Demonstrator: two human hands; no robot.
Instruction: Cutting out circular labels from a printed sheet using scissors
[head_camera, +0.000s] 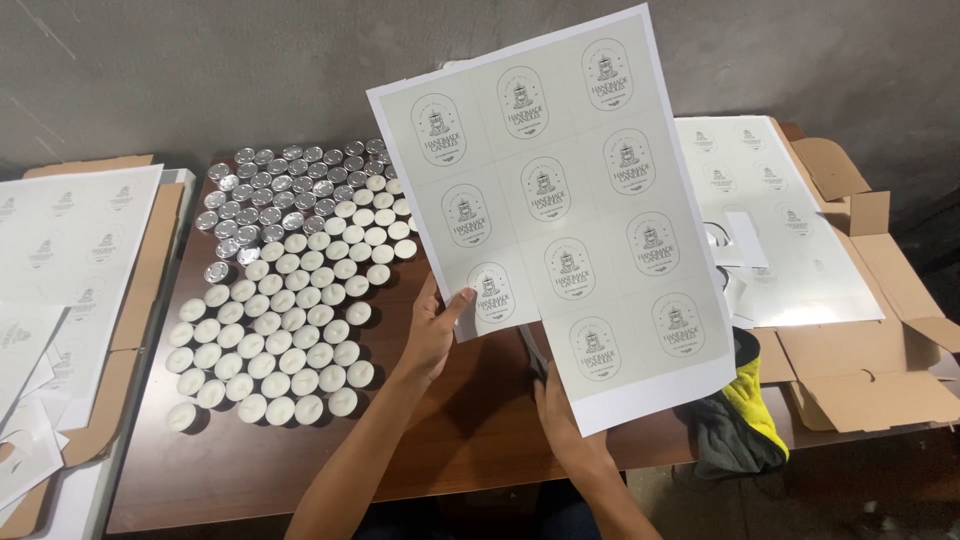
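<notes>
A white sheet of printed oval labels (570, 210) is held up over a dark brown table (460, 430), tilted toward me. My left hand (435, 330) pinches its lower left corner, thumb on the front. My right hand (560, 405) supports the bottom edge from behind, its fingers mostly hidden by the sheet. The bottom left label position of the sheet is cut away. Left of the hands, several white tealight candles (285, 330) lie in rows on the table.
Empty silver tealight cups (270, 185) sit behind the candles. More label sheets lie at the left (70, 250) and right (770, 220) on flattened cardboard boxes (870, 370). A yellow and grey cloth (745, 420) lies at the table's right edge.
</notes>
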